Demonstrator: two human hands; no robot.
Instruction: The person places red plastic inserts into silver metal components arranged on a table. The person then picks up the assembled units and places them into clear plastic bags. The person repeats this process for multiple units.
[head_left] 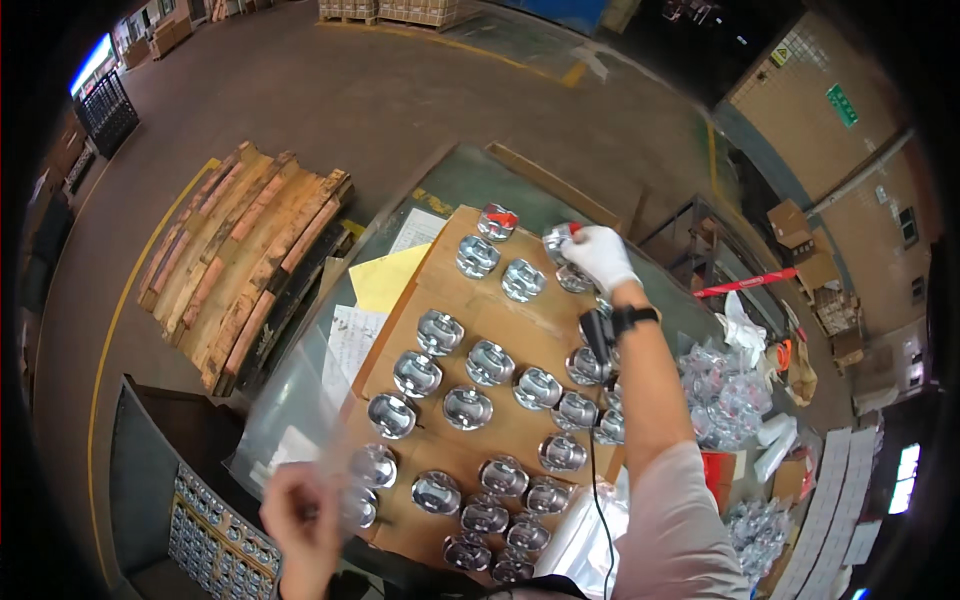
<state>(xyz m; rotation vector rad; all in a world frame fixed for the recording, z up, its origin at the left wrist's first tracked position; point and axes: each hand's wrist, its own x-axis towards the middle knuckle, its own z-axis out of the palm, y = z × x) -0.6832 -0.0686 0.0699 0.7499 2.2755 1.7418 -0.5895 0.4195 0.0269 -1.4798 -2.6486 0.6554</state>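
Shiny metal pistons stand spread over a brown cardboard sheet (pixel 455 330) on the table. At the far edge my right hand (pixel 603 257), in a white glove, has its fingers closed on a piston (pixel 557 240) with a red patch on top. Another piston (pixel 497 222) with a red patch stands to its left. My bare left hand (pixel 303 520) is near the lower left, smeared by motion, its fingers curled at a blurred clear plastic bag (pixel 335 455). Beside it are two pistons (pixel 373 466), partly veiled by the plastic.
Papers (pixel 355 340) and a yellow sheet (pixel 388 278) lie left of the cardboard. A black cable (pixel 597 480) runs down past my right forearm. Bagged parts (pixel 722 395) are heaped at the right. A wooden pallet (pixel 245 255) and a crate of pistons (pixel 215 540) stand left.
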